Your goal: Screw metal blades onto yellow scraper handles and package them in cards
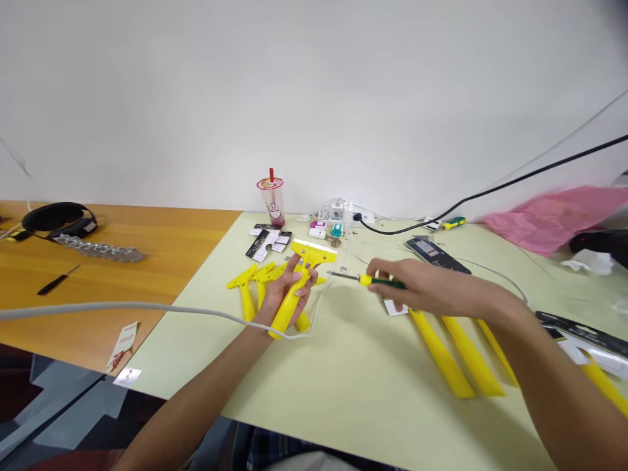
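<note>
My left hand (280, 296) is wrapped round the handle of a yellow scraper (289, 302), whose wide head points up and away from me. In my right hand (409, 281) is a screwdriver (380, 282) with a green and yellow handle. Its shaft points left, and the tip is close to the scraper head, a short gap apart. Several more yellow scrapers (243, 288) lie behind and left of my left hand. Under my right forearm rest several yellow handles (444, 356), their far ends hidden by the hand and arm.
A cup with a red straw (273, 201) stands by the wall, near black-and-white cards (265, 243). A power strip (338, 210), a phone (434, 254) and a pink bag (554, 209) sit at the back. A grey cable (196, 310) crosses in front of my left arm.
</note>
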`<state>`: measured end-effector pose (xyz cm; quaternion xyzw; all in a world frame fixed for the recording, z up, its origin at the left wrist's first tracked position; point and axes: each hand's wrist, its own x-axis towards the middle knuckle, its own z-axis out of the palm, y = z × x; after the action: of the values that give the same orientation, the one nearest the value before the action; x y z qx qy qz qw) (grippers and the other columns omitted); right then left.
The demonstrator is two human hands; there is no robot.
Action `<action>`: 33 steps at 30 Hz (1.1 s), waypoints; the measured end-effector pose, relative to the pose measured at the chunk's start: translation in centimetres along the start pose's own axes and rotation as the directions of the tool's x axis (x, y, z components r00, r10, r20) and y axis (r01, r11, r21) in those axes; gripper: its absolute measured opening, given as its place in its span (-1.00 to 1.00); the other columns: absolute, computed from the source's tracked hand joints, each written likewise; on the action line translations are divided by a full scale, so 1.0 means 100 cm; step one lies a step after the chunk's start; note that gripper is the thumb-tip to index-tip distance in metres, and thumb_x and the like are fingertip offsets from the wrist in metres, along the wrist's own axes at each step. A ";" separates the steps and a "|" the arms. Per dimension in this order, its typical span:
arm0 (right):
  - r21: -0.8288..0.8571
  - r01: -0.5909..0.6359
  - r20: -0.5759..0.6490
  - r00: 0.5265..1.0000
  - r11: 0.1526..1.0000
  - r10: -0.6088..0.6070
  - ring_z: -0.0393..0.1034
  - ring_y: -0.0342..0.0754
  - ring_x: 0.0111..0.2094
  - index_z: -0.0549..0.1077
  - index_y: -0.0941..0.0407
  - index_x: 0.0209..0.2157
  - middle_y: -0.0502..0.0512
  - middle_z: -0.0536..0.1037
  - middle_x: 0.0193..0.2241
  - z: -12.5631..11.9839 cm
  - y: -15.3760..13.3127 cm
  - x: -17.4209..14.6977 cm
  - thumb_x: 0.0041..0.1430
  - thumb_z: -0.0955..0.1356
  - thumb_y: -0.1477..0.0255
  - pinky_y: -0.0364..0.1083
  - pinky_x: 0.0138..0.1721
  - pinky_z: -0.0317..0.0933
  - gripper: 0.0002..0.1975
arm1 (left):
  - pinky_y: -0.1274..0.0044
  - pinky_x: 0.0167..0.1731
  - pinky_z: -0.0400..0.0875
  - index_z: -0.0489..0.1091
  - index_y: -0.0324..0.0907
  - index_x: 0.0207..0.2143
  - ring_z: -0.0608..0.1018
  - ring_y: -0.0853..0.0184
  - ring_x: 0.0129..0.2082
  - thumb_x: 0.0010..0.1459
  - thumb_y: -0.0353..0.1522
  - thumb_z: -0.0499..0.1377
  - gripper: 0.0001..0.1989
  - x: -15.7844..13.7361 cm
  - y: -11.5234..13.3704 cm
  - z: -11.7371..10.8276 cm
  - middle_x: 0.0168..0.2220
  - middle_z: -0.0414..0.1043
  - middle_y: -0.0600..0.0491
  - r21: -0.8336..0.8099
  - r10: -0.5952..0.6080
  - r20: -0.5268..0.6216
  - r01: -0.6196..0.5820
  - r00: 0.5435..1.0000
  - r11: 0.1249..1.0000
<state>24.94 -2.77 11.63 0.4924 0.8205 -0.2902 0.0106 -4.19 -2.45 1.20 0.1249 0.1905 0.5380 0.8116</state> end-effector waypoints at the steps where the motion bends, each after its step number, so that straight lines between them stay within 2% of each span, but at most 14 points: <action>1: -0.028 0.026 -0.173 0.985 0.999 -0.030 0.52 0.06 -0.35 0.52 -0.02 0.04 0.11 0.68 -0.30 -0.008 -0.005 -0.007 0.46 0.26 -0.04 -0.02 -0.32 0.25 -0.55 | 0.81 -0.52 0.37 0.48 -0.01 0.22 0.65 0.40 -0.12 0.11 -0.65 0.31 -0.34 0.001 0.000 -0.001 0.08 0.48 -0.10 0.001 0.005 -0.007 -0.005 1.000 1.000; 2: -0.049 0.063 -0.340 0.937 0.997 -0.075 0.55 0.09 -0.30 0.55 -0.01 0.02 0.13 0.70 -0.23 -0.016 -0.011 -0.012 0.44 0.30 -0.06 -0.01 -0.28 0.29 -0.55 | 0.80 -0.51 0.37 0.48 -0.01 0.22 0.66 0.40 -0.12 0.11 -0.64 0.31 -0.34 0.001 0.000 -0.001 0.06 0.49 -0.09 0.005 0.011 -0.016 -0.011 1.000 1.000; 3: -0.080 0.112 -0.487 0.863 0.990 -0.137 0.56 0.10 -0.25 0.59 -0.01 -0.01 0.15 0.70 -0.17 -0.023 -0.018 -0.017 0.42 0.34 -0.05 0.01 -0.24 0.31 -0.56 | 0.80 -0.50 0.37 0.47 -0.01 0.22 0.66 0.40 -0.12 0.11 -0.64 0.31 -0.35 0.002 -0.001 -0.001 0.05 0.49 -0.09 0.009 0.017 -0.026 -0.017 1.000 1.000; 5: -0.163 0.202 -0.664 0.701 0.966 -0.259 0.56 0.11 -0.18 0.63 -0.01 -0.03 0.16 0.68 -0.08 -0.033 -0.031 -0.022 0.40 0.40 0.01 0.03 -0.20 0.34 -0.62 | 0.80 -0.49 0.38 0.46 -0.02 0.21 0.66 0.40 -0.13 0.11 -0.64 0.32 -0.35 0.003 -0.001 -0.001 0.05 0.50 -0.08 0.018 0.029 -0.046 -0.028 0.999 0.999; 7: -0.245 0.259 -0.713 0.605 0.934 -0.355 0.56 0.09 -0.17 0.63 -0.03 0.00 0.16 0.66 -0.03 -0.039 -0.044 -0.026 0.43 0.41 0.10 0.04 -0.19 0.36 -0.70 | 0.79 -0.49 0.38 0.45 -0.04 0.21 0.67 0.39 -0.12 0.09 -0.64 0.33 -0.35 0.004 -0.002 -0.002 0.06 0.50 -0.09 0.031 0.035 -0.058 -0.033 0.998 0.999; 13: -0.369 0.293 -0.780 0.417 0.882 -0.466 0.59 0.05 -0.24 0.53 -0.09 0.03 0.05 0.69 -0.12 -0.031 -0.065 -0.036 0.43 0.44 0.31 0.02 -0.21 0.42 -0.82 | 0.78 -0.51 0.38 0.43 -0.04 0.21 0.69 0.37 -0.10 0.07 -0.63 0.36 -0.33 0.003 -0.004 -0.003 0.05 0.52 -0.07 0.083 0.038 -0.092 -0.030 0.995 0.996; 14: -0.393 0.295 -0.773 0.406 0.871 -0.487 0.60 0.05 -0.23 0.52 -0.10 0.04 0.05 0.70 -0.10 -0.028 -0.066 -0.036 0.44 0.43 0.34 0.02 -0.21 0.43 -0.82 | 0.78 -0.50 0.39 0.44 -0.04 0.20 0.69 0.37 -0.09 0.08 -0.63 0.36 -0.35 0.003 -0.005 -0.004 0.05 0.52 -0.07 0.087 0.036 -0.095 -0.028 0.995 0.996; 16: -0.434 0.317 -0.737 0.414 0.844 -0.534 0.62 0.07 -0.18 0.52 -0.09 0.06 0.08 0.70 -0.05 -0.023 -0.065 -0.033 0.48 0.38 0.39 0.03 -0.19 0.44 -0.81 | 0.77 -0.51 0.39 0.45 -0.04 0.18 0.69 0.36 -0.09 0.08 -0.62 0.37 -0.36 0.002 -0.006 -0.004 0.04 0.53 -0.06 0.097 0.035 -0.098 -0.025 0.995 0.995; 20: -0.433 0.359 -0.654 0.506 0.827 -0.563 0.63 0.09 -0.15 0.52 -0.05 0.08 0.12 0.70 -0.03 -0.018 -0.061 -0.020 0.49 0.31 0.43 0.03 -0.18 0.45 -0.77 | 0.75 -0.52 0.39 0.44 0.00 0.25 0.68 0.36 -0.08 0.08 -0.61 0.38 -0.29 0.002 -0.009 -0.005 0.09 0.54 -0.05 0.141 0.024 -0.086 -0.012 0.996 0.990; 22: -0.416 0.377 -0.634 0.532 0.827 -0.561 0.62 0.08 -0.16 0.52 -0.02 0.06 0.13 0.69 -0.04 -0.017 -0.060 -0.014 0.47 0.31 0.46 0.01 -0.18 0.43 -0.77 | 0.76 -0.51 0.39 0.42 0.02 0.29 0.67 0.37 -0.07 0.09 -0.61 0.38 -0.26 0.002 -0.010 -0.005 0.12 0.54 -0.05 0.160 0.018 -0.088 -0.003 0.996 0.987; 27: -0.391 0.401 -0.612 0.559 0.829 -0.559 0.60 0.04 -0.21 0.53 0.01 0.01 0.13 0.69 -0.07 -0.013 -0.055 -0.004 0.43 0.32 0.49 -0.02 -0.20 0.37 -0.78 | 0.76 -0.52 0.39 0.40 0.04 0.31 0.67 0.38 -0.07 0.10 -0.60 0.38 -0.24 0.002 -0.010 -0.006 0.13 0.53 -0.04 0.183 0.027 -0.085 -0.011 0.996 0.983; 33: -0.409 0.420 -0.591 0.554 0.810 -0.586 0.58 0.01 -0.20 0.53 0.05 -0.01 0.13 0.69 -0.08 -0.010 -0.054 0.002 0.41 0.31 0.58 -0.06 -0.23 0.32 -0.75 | 0.75 -0.51 0.38 0.41 0.02 0.31 0.67 0.34 -0.06 0.11 -0.62 0.36 -0.26 0.001 -0.011 -0.006 0.11 0.53 -0.07 0.177 0.027 -0.080 -0.012 0.996 0.984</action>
<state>20.71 -4.00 14.88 0.3021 0.8952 0.0181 -0.3271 -3.54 -2.75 0.22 0.1760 0.2694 0.5317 0.7834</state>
